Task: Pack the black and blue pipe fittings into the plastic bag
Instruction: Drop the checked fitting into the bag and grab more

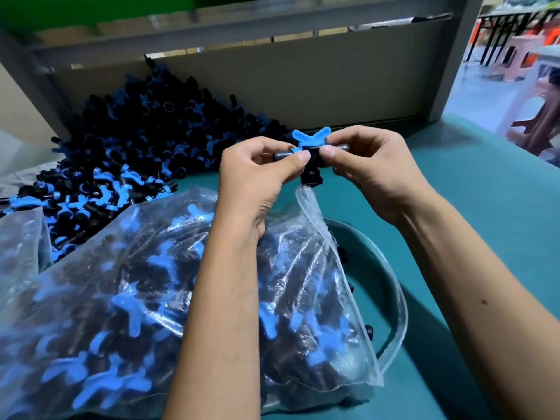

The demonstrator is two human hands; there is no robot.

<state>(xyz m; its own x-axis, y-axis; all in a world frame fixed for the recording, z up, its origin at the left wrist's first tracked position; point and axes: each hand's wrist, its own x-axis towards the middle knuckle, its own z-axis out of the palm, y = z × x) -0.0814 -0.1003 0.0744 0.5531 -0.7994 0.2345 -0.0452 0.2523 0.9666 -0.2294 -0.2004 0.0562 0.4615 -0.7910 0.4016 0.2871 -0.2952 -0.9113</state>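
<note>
One fitting (pixel 309 153) is pinched crosswise between the left hand (pixel 257 174) and right hand (pixel 372 171), just above the bag (pixel 151 283) mouth lying directly beneath, toward the body.

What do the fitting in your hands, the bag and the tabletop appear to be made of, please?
The fitting looks like moulded plastic: a matte black body with a matte blue winged handle. The bag seems to be thin clear plastic film, judging by its creases and glare. The tabletop has a smooth teal surface; its material is unclear.
</note>
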